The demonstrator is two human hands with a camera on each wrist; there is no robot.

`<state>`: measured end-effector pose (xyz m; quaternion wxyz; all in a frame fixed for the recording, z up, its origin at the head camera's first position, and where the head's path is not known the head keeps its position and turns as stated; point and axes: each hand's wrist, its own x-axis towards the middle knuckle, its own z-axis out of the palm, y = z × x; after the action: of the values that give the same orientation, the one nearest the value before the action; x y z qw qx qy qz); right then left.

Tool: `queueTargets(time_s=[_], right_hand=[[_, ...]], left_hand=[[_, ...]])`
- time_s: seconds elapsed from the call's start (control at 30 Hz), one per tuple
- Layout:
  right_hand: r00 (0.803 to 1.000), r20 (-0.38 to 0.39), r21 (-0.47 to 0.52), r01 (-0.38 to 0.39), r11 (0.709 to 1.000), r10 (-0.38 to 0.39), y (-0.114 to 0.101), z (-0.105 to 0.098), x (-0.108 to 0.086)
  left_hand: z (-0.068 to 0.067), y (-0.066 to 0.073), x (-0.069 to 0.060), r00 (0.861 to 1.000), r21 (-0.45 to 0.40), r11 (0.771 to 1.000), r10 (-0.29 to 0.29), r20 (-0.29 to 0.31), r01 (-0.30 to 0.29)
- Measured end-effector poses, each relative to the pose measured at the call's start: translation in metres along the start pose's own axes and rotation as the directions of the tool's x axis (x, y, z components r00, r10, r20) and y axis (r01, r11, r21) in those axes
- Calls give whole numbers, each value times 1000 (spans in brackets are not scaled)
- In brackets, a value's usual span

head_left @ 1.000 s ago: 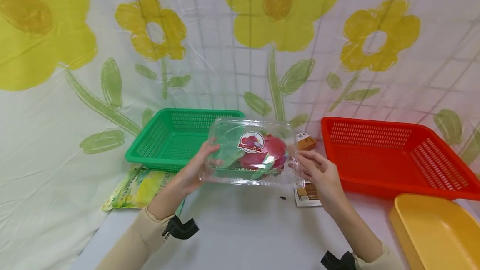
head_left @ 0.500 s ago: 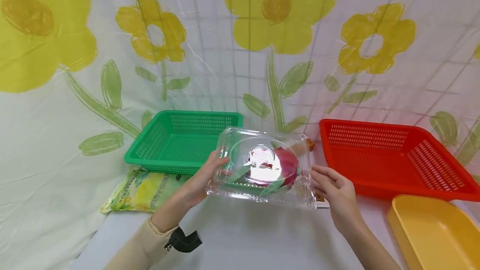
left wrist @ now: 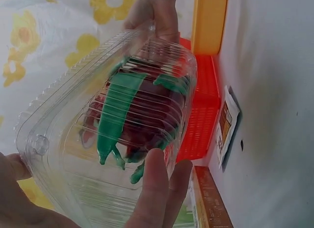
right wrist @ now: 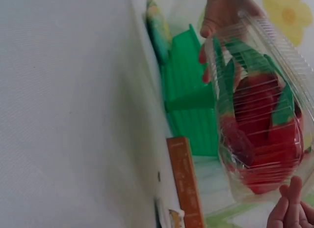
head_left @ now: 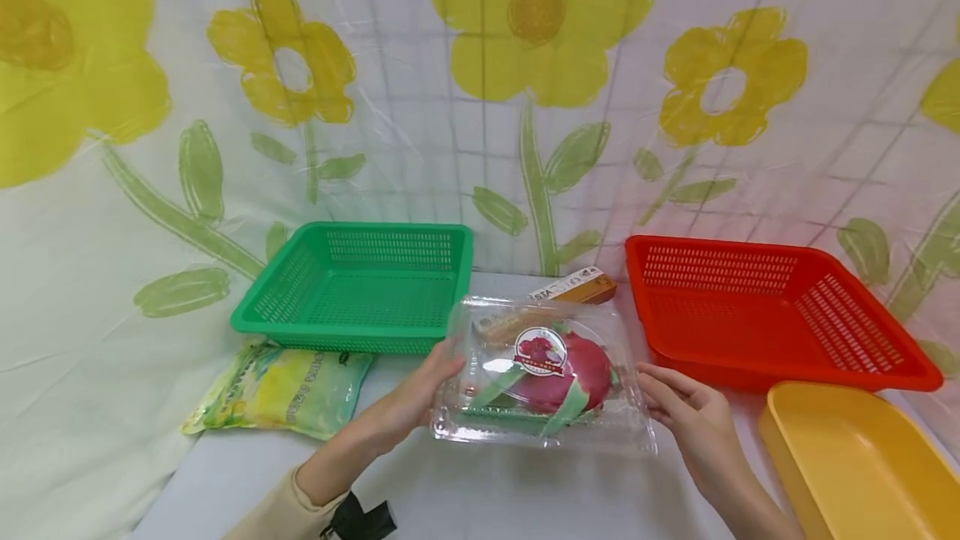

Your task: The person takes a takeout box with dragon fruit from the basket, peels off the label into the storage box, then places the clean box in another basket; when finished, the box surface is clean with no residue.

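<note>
And a clear plastic clamshell box (head_left: 459, 417) is held tilted above the surface (head_left: 480, 494), a dragon fruit (head_left: 588, 373) enclosed! Its left end is clasped in the grip of the left hand (head_left: 411, 397), thumb and fingers parted around it; its right end is narrowly pinched by the right hand (head_left: 693, 419).
</note>
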<state>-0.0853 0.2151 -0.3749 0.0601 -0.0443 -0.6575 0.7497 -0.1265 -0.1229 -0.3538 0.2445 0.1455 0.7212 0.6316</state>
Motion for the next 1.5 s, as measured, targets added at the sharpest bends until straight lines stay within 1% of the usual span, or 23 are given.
queueTargets(time_s=[0.1, 0.2, 0.27, 0.4, 0.53, 0.63, 0.77, 0.87, 1.0, 1.17, 1.33, 1.43, 1.47, 1.5], right_hand=[[1000, 3, -1, -8, 1000, 8, 6, -5, -2], [1000, 9, -9, -17, 1000, 18, 11, -10, -4], [1000, 8, -35, -26, 999, 26, 14, -13, -4], [997, -12, -110, -72, 991, 71, 18, -17, -6], [992, -21, -167, -123, 978, 121, 23, -18, -9], [990, -18, -198, -143, 970, 143, 27, -15, -10], [986, -21, -230, -168, 959, 167, 32, -8, -10], [984, -21, -242, -175, 954, 176, 34, -4, -10], [984, -15, -254, -177, 951, 179, 37, 0, -8], [986, -4, -264, -160, 951, 165, 39, 2, -6], [990, 5, -280, -137, 950, 144, 38, 1, -5], [989, 10, -291, -141, 946, 150, 37, 0, -4], [988, 12, -296, -144, 944, 154, 37, 0, -4], [987, 15, -302, -146, 942, 157, 36, 0, -4]], left_hand=[[3, -3, 1, 1000, -1, 1000, -11, 4, 11], [5, -10, 3, 1000, -15, 1000, -23, 20, 23], [6, -16, 4, 999, -26, 999, -35, 26, 36], [10, -27, 6, 997, -43, 997, -64, 37, 66], [12, -33, 5, 995, -46, 994, -94, 40, 95], [10, -37, 2, 993, -45, 992, -114, 30, 115], [5, -41, -2, 991, -65, 989, -134, 23, 135], [1, -45, -4, 990, -82, 986, -141, 26, 142], [-2, -49, -6, 989, -68, 987, -145, 20, 146], [-5, -51, -7, 989, -3, 989, -145, -9, 145], [-7, -50, -6, 988, 63, 986, -148, -48, 151], [-8, -48, -5, 988, 146, 980, -121, -91, 133], [-8, -47, -5, 988, 195, 973, -101, -114, 122], [-7, -45, -5, 987, 255, 961, -71, -142, 105]])
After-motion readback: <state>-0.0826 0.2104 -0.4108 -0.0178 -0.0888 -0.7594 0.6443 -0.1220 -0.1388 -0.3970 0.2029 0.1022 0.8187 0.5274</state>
